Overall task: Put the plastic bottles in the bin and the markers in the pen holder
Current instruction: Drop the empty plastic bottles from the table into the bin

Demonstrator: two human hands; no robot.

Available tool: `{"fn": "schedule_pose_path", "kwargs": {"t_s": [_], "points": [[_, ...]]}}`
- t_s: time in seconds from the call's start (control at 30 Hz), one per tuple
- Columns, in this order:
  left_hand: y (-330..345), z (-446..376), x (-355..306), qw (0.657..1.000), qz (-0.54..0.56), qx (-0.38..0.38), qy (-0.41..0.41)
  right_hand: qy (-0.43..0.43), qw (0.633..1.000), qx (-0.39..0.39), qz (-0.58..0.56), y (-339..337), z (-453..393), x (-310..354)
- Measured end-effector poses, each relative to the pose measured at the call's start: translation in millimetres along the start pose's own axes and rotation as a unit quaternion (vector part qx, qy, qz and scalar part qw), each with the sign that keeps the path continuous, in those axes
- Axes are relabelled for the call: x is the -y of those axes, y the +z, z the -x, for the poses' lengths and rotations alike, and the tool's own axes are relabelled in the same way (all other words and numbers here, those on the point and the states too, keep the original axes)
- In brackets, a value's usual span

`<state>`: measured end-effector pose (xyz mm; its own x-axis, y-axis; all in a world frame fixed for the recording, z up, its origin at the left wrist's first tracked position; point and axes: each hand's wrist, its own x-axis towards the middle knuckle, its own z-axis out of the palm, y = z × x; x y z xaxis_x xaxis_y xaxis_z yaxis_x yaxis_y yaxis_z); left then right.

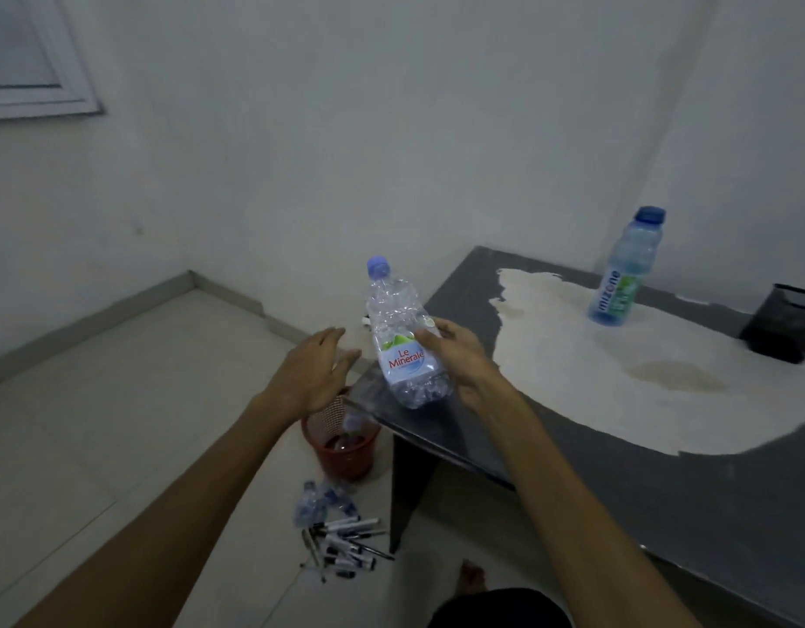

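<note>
Head view bottles: two stand out, a clear Le Minerale bottle (pixel 403 342) and a Mizone bottle (pixel 622 274); a small heap of crushed bottles (pixel 321 500) lies on the floor, its number unclear.
Right hand: the right hand (pixel 455 355) grips the Le Minerale bottle by its side, fingers curled round it, the bottle tilted over the table's corner.
Left hand: the left hand (pixel 319 369) hangs just beside the bottle with fingers spread wide, holding nothing, above the bin.
Bin: one red mesh bin (pixel 344 451) sits on the floor against the table leg, with something clear inside.
Markers: a pile of markers (pixel 346 543) lies on the floor near the bin, touching the crushed bottles; too many overlap to count.
Pen holder: one black mesh pen holder (pixel 783 324) stands on the table at the far right, near the Mizone bottle.
Surface: one dark grey table (pixel 709 514) with a large worn pale patch and a brownish stain.
Room: pale tiled floor (pixel 120 401), white walls, a white frame (pixel 38 56) at upper left.
Writing: "Le Minerale" in red on a white label; "mizone" in white on blue.
</note>
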<state>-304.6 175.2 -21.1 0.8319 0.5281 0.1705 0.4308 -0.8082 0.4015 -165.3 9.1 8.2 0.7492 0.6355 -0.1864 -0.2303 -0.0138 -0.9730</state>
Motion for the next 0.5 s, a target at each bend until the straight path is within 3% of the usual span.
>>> {"fn": "schedule_pose_path", "kwargs": {"t_s": [0.17,0.5], "points": [[-17.9,17.2,68.6,0.998,0.005,-0.014,-0.059,-0.015,0.999,0.047,0.022,79.0,-15.0,-13.9],[-23.2,44.1,211.9,0.987,0.034,-0.001,-0.16,-0.015,0.997,0.067,0.028,216.9,-59.4,-78.0]]}}
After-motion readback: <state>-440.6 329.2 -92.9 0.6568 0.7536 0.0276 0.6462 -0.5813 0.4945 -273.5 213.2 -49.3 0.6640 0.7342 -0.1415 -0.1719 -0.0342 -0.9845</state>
